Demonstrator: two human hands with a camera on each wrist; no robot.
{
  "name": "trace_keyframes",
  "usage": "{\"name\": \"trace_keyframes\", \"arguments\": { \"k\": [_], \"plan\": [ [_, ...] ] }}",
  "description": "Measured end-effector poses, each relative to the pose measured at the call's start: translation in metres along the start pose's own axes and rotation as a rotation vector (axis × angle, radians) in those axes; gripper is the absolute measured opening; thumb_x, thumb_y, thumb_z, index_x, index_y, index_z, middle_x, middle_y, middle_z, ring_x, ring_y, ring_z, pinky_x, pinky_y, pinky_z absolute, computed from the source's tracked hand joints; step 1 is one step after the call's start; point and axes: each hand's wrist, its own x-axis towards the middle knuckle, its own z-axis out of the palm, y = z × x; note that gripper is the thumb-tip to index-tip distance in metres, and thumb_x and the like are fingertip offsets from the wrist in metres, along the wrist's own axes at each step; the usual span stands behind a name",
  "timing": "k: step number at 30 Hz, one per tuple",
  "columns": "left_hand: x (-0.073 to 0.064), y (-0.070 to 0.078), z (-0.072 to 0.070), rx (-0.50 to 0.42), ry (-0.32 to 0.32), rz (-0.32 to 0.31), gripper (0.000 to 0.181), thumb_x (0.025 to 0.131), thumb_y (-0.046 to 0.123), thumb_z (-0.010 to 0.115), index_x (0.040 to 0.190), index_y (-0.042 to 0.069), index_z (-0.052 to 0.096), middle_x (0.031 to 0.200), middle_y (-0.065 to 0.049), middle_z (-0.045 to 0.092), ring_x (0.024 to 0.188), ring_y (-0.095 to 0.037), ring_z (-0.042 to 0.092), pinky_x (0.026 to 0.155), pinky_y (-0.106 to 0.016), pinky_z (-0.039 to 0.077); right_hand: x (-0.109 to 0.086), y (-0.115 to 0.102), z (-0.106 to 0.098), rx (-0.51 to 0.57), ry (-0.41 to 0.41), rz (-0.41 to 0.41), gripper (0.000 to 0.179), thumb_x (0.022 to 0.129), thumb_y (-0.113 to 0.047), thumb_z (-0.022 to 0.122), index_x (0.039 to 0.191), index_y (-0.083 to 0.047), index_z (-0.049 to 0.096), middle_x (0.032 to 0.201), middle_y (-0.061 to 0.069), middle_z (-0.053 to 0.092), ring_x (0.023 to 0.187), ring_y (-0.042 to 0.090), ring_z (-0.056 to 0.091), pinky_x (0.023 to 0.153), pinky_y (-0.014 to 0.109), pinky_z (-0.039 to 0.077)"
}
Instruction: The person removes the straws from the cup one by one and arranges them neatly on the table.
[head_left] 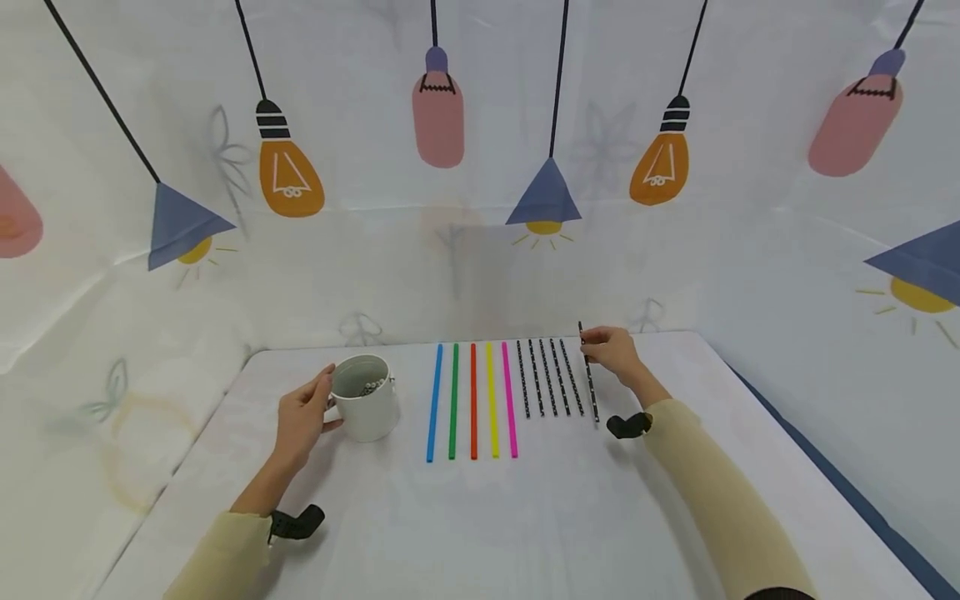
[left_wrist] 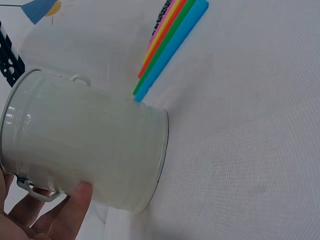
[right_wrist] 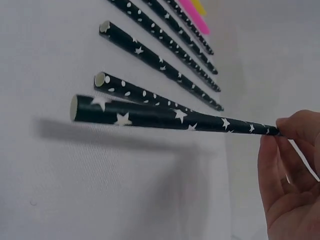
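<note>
My left hand [head_left: 303,412] grips a white metal pail [head_left: 369,417] at its left side, by a small side handle [left_wrist: 42,196]; the thumb lies against its wall. Patterned black-and-white straws [head_left: 371,388] show inside the pail. My right hand [head_left: 611,350] pinches the far end of a black paper straw with white stars [right_wrist: 150,116]. The straw's near end is raised off the table, its shadow beneath. Just left of it lies a row of several black patterned straws [head_left: 548,379], some dotted and some starred.
Left of the black row lie blue [head_left: 435,404], green [head_left: 453,404], orange-red [head_left: 473,404], yellow [head_left: 492,404] and pink [head_left: 510,404] sticks, side by side. The white-covered table [head_left: 480,533] meets a lamp-printed sheet [head_left: 480,275] at the back.
</note>
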Motion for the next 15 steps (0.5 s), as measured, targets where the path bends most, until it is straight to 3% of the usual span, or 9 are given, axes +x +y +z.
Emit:
{"name": "trace_keyframes", "arguments": {
  "k": [7, 15],
  "plan": [
    [0.004, -0.015, 0.001, 0.028, 0.006, -0.007, 0.058, 0.101, 0.045, 0.047, 0.144, 0.007, 0.046, 0.15, -0.002, 0.04, 0.12, -0.035, 0.051, 0.07, -0.034, 0.058, 0.013, 0.023, 0.006, -0.059, 0.021, 0.083, 0.034, 0.093, -0.005, 0.063, 0.124, 0.008, 0.061, 0.119, 0.025, 0.061, 0.09, 0.022, 0.064, 0.075, 0.027, 0.055],
    [0.007, -0.016, -0.001, 0.066, 0.031, 0.013, 0.059, 0.1, 0.048, 0.046, 0.145, 0.01, 0.046, 0.149, -0.005, 0.041, 0.113, -0.03, 0.054, 0.068, -0.034, 0.058, 0.025, 0.027, 0.013, -0.089, 0.052, 0.105, 0.032, 0.091, -0.008, 0.064, 0.121, 0.005, 0.064, 0.118, 0.024, 0.062, 0.09, 0.025, 0.065, 0.076, 0.032, 0.056]
  ]
}}
